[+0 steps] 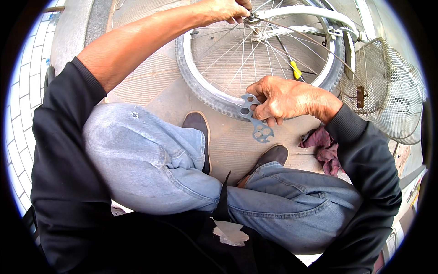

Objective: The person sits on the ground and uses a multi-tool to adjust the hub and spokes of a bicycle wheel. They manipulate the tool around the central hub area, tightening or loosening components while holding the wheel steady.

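A bicycle wheel [237,109] with a grey tyre and thin spokes fills the upper middle, joined to a white fork [310,11]. My left hand [230,10] reaches across to its hub [258,31]; the fingers are closed at the axle end, and what they pinch is too small to make out. Just inside the near rim, my right hand [285,100] grips a flat grey multi-hole bicycle wrench [260,128] between thumb and fingers. The wrench hangs down over the tyre, apart from the hub. Beyond the right hand, a screwdriver with a yellow handle [296,71] shows behind the spokes.
A wire mesh basket [388,86] lies at the right, close to my right forearm. A dark red rag [323,148] rests on the ribbed paving [223,146] below that arm. My shoes [197,125] and bent knees are near the wheel. White tiles [25,105] line the left edge.
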